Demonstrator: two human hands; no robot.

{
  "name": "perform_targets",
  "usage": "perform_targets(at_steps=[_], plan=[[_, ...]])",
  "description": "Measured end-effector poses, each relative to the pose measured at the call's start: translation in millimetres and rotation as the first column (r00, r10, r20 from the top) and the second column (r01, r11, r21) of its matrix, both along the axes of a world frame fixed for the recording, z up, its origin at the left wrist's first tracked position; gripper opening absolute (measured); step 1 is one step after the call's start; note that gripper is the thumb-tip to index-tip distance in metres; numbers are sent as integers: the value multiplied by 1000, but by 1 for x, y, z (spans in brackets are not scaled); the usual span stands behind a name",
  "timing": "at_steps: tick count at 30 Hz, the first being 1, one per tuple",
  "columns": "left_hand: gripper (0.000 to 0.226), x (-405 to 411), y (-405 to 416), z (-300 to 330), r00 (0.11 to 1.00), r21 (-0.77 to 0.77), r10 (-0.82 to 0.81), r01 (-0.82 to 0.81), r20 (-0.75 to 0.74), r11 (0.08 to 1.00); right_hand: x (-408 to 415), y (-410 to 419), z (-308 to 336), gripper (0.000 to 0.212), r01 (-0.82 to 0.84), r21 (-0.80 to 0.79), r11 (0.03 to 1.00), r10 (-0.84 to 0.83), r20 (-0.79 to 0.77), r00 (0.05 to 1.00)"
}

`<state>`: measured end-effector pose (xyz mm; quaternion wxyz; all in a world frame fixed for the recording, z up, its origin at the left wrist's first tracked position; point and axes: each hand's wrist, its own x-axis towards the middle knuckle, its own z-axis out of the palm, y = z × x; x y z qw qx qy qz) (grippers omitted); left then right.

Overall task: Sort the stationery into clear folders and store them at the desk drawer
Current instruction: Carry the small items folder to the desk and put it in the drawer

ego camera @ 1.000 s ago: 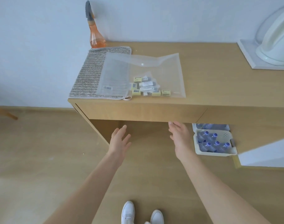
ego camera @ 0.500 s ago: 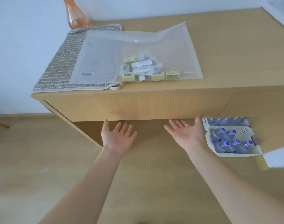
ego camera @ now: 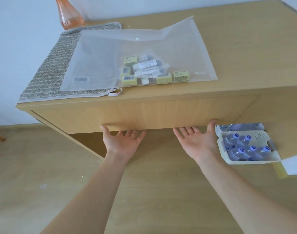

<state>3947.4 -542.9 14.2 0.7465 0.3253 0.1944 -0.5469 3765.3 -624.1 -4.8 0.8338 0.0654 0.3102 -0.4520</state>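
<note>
Head view: left hand (ego camera: 123, 142) and right hand (ego camera: 197, 141), palms up and fingers released, are reaching under the drawer (ego camera: 144, 114) lip, likely to pull it open; the filled clear folder (ego camera: 178, 53) is lying on the worktop (ego camera: 245, 48).

Open knee space under the drawer front (ego camera: 144, 115) gives passage; a bottle basket (ego camera: 249, 149) blocks the right.

Wooden desk (ego camera: 237, 53) carries mat (ego camera: 48, 78), folder (ego camera: 110, 53), perhaps a vase (ego camera: 68, 16).
</note>
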Motion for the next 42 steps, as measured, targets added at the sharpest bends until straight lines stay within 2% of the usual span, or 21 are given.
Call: perform_targets(at_steps=[5, 10, 24, 42], plan=[[100, -9, 14, 0, 999, 30, -39, 38, 16, 999, -7, 21, -5, 82, -6, -27, 1000, 5, -48, 999], [102, -27, 36, 4, 1000, 73, -14, 12, 20, 997, -16, 49, -6, 87, 1, -24, 1000, -4, -98, 995], [101, -58, 121, 4, 989, 154, -121, 107, 87, 982, -51, 134, -6, 91, 16, -28, 999, -20, -134, 991], [92, -104, 216, 2, 998, 250, -40, 29, 42, 968, -93, 241, -1, 92, 56, -19, 998, -58, -185, 981]])
